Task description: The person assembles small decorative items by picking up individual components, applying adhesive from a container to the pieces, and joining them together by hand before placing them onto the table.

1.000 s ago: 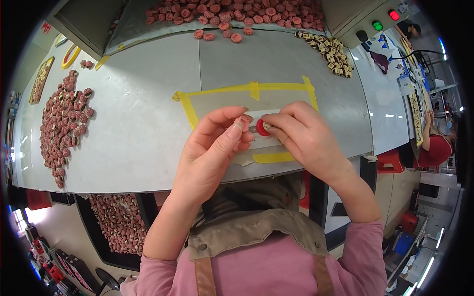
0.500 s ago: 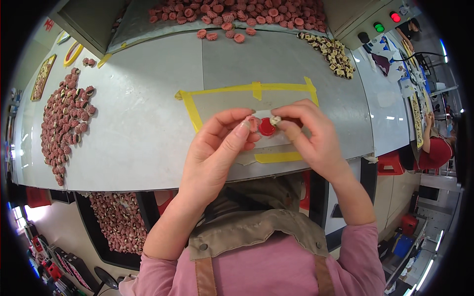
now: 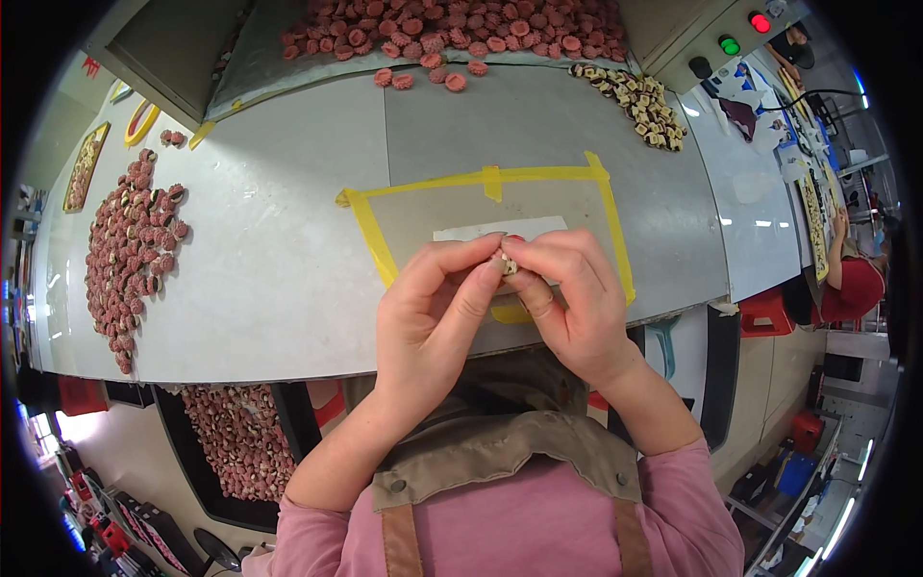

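My left hand [image 3: 428,303] and my right hand [image 3: 582,303] meet fingertip to fingertip over the taped part of the table. Pinched in the right fingers is a small cream-and-dark piece [image 3: 511,265]. It is pressed against the small pink ridged cup in the left fingers, which is almost wholly hidden now. Just behind the fingertips shows the rim of a red round thing [image 3: 515,238]. A white strip [image 3: 452,234] lies on the table beneath and beyond the hands.
Yellow tape [image 3: 433,181] frames the work spot. Many pink ridged cups [image 3: 455,83] lie at the far side, cream-and-dark pieces [image 3: 654,113] at far right, joined pieces [image 3: 130,245] at left. A black tray [image 3: 231,433] of such pieces stands below the table edge. Someone in red [image 3: 851,293] sits far right.
My hands have come together, bringing the cream-and-dark piece against the pink cup. The red round thing, earlier plain between them, is now mostly covered by fingers.
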`<state>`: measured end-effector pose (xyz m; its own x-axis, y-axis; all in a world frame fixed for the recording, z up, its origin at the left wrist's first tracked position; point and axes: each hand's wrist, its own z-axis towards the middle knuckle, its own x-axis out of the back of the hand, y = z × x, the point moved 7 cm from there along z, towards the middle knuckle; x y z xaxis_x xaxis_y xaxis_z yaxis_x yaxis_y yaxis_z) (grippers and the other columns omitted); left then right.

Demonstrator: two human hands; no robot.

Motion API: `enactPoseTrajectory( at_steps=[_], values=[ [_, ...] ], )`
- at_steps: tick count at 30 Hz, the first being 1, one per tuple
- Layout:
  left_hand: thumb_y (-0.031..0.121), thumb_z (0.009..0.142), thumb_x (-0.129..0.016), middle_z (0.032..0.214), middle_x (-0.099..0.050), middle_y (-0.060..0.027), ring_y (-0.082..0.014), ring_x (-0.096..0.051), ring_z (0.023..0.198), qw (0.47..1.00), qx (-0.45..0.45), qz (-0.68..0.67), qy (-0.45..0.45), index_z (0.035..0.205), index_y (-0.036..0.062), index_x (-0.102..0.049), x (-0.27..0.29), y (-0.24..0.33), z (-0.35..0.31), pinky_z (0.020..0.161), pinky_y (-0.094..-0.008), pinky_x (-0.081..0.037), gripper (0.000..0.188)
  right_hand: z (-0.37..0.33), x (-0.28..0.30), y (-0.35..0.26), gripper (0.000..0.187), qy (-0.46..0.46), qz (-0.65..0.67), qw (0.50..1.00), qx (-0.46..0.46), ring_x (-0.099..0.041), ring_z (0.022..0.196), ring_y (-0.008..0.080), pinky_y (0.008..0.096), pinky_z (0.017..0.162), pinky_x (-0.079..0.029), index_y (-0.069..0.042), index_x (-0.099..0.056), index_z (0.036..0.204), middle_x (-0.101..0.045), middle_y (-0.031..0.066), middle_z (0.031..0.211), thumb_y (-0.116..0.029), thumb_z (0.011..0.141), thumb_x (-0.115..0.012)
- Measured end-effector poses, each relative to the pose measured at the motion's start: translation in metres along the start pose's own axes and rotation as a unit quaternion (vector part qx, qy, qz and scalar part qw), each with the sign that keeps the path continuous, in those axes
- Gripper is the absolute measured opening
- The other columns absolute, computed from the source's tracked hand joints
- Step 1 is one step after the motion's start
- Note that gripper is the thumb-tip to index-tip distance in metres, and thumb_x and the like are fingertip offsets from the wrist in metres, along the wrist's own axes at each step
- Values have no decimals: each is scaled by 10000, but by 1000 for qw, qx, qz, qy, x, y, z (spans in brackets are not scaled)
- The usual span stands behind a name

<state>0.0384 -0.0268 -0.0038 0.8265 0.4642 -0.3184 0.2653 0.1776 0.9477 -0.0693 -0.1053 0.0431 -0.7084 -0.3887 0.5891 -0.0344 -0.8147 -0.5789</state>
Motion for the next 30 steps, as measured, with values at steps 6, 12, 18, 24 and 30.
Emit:
enactPoseTrajectory(
  at_steps=[6, 12, 18, 24, 30],
  values=[
    [49, 940, -593, 1044, -627, -92, -127, -625, 945, 995, 59, -30, -69, 1306, -12, -463, -12, 4, -1, 857, -256, -505, 394, -9, 7, 11, 309, -50, 111, 991, -60, -586, 974, 245, 319, 811, -502, -48, -595, 1127, -591, 104, 1070, -136, 851, -703],
    [13, 878, -646, 1012, -625, -88, -126, -623, 923, 998, -19, 43, -49, 1340, 3, -431, -16, -3, -3, 822, -259, -519, 510, -12, 2, 16, 278, -63, 102, 992, -26, -587, 953, 249, 326, 798, -502, -48, -586, 1069, -590, 107, 1063, -91, 824, -709],
    [-20, 829, -678, 994, -618, -79, -123, -614, 920, 989, -33, 131, -55, 1327, 4, -445, -20, 5, -2, 816, -249, -515, 550, -13, 2, 13, 310, -58, 41, 998, 1, -577, 960, 270, 348, 790, -495, -56, -593, 1029, -591, 101, 1049, -26, 755, -735],
    [8, 776, -700, 955, -649, -102, -255, -634, 835, 841, -206, 499, -26, 1112, 45, -619, 21, 38, 3, 767, -343, -523, 348, 10, 24, 22, 313, -128, -17, 991, -18, -581, 1002, 283, 360, 854, -484, -55, -618, 1089, -606, 112, 1084, -76, 792, -718],
    [36, 864, -588, 1106, -614, -129, -304, -574, 1026, 631, -180, 739, 150, 1102, 45, -633, 136, 91, 16, 879, -394, -463, 242, 65, 64, 110, 257, -62, -173, 982, -45, -574, 1046, 300, 372, 916, -456, -47, -611, 1110, -596, 117, 1093, -111, 862, -634]
  ],
)
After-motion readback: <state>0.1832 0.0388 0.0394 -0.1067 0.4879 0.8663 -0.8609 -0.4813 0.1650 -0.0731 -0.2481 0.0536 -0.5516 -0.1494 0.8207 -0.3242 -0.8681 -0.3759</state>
